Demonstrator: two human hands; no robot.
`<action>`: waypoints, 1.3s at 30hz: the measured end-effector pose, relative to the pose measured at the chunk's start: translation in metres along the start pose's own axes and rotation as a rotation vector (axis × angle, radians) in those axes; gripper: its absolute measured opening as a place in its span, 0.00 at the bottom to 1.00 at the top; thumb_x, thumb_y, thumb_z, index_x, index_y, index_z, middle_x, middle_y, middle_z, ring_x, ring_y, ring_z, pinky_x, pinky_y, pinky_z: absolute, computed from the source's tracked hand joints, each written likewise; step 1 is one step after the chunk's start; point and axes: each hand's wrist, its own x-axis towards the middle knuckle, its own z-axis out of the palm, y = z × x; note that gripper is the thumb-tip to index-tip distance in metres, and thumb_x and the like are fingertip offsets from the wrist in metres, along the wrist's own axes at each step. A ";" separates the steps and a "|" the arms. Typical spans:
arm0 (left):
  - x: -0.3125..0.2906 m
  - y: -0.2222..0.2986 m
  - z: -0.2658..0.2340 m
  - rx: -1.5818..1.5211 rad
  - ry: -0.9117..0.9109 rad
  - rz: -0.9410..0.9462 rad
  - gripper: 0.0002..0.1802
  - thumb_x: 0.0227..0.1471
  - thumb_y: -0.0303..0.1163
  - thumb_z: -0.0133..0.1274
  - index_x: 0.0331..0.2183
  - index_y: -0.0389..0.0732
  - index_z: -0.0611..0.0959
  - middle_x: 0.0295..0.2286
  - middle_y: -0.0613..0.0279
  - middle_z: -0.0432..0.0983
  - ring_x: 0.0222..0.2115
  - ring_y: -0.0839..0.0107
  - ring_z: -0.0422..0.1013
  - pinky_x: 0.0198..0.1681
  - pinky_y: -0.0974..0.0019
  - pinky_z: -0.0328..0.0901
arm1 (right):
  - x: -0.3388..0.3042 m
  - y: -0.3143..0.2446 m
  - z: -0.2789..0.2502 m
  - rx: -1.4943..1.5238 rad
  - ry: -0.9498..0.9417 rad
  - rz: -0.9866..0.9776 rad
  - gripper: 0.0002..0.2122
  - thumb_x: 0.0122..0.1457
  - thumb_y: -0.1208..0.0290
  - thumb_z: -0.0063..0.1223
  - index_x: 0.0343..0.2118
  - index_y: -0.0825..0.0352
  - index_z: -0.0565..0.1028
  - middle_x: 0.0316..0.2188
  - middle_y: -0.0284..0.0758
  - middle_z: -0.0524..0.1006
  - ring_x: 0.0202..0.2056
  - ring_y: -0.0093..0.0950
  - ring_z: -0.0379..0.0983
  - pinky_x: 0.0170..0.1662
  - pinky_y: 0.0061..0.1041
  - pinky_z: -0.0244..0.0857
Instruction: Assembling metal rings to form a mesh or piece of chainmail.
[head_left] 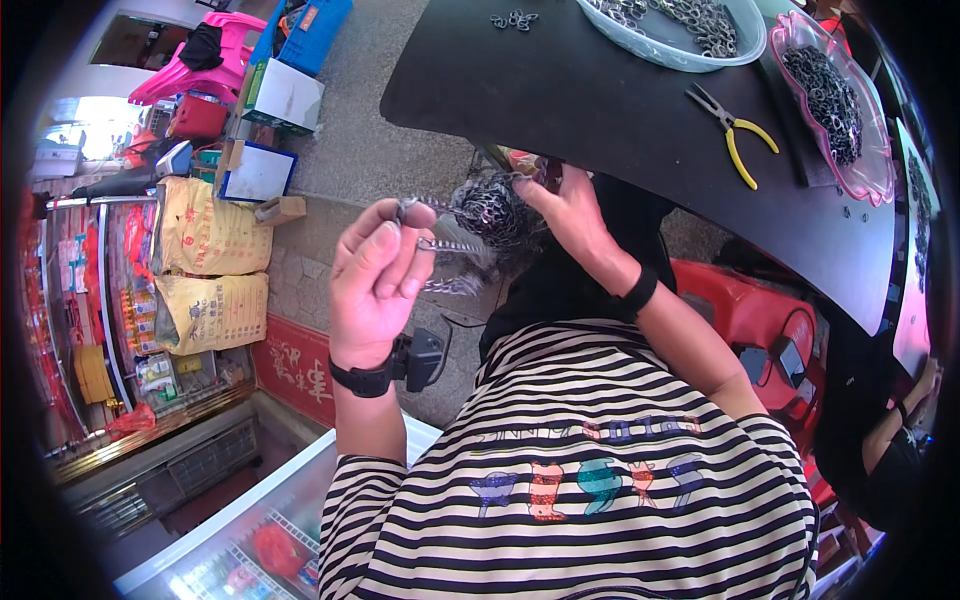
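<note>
My left hand (385, 265), raised left of the table, pinches the end of a thin silvery metal chain (436, 204) between thumb and fingertips. Another strand ends by its fingers, and a third hangs lower down. These strands lead toward a clump of metal chain (492, 210) beside the table's edge. At that clump's right side is my right hand (577, 215), with its thumb stretched toward the metal and its fingers curled beyond the edge. What lies under the right fingers is partly hidden.
On the dark table (540, 90) lie pliers with yellow handles (745, 150), a clear bowl of metal rings (680, 62) and a pink bowl of metal pieces (870, 180). A red stool (730, 300) stands below. Another person's arm (885, 435) shows at far right. Yellow sacks (215, 310) stand left.
</note>
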 end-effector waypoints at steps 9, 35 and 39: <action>-0.003 -0.014 0.014 -0.028 -0.032 -0.015 0.16 0.59 0.30 0.46 0.42 0.26 0.75 0.13 0.75 0.59 0.14 0.87 0.51 0.21 0.78 0.55 | -0.039 -0.024 -0.011 -0.362 -0.117 -0.225 0.29 0.43 0.64 0.66 0.47 0.71 0.67 0.43 0.46 0.70 0.47 0.45 0.68 0.51 0.36 0.63; -0.029 -0.052 -0.020 0.395 0.183 -0.045 0.18 0.54 0.35 0.55 0.45 0.37 0.72 0.32 0.67 0.68 0.28 0.85 0.61 0.31 0.78 0.59 | -0.025 -0.022 0.003 0.306 -0.489 0.145 0.20 0.47 0.70 0.64 0.41 0.75 0.72 0.34 0.33 0.76 0.38 0.21 0.71 0.45 0.23 0.64; -0.015 -0.097 -0.031 0.702 0.280 0.074 0.28 0.45 0.37 0.64 0.45 0.35 0.71 0.37 0.62 0.70 0.38 0.75 0.68 0.43 0.71 0.64 | -0.032 -0.033 0.002 0.313 -0.478 0.169 0.17 0.48 0.72 0.61 0.40 0.76 0.73 0.34 0.33 0.76 0.37 0.21 0.71 0.45 0.23 0.65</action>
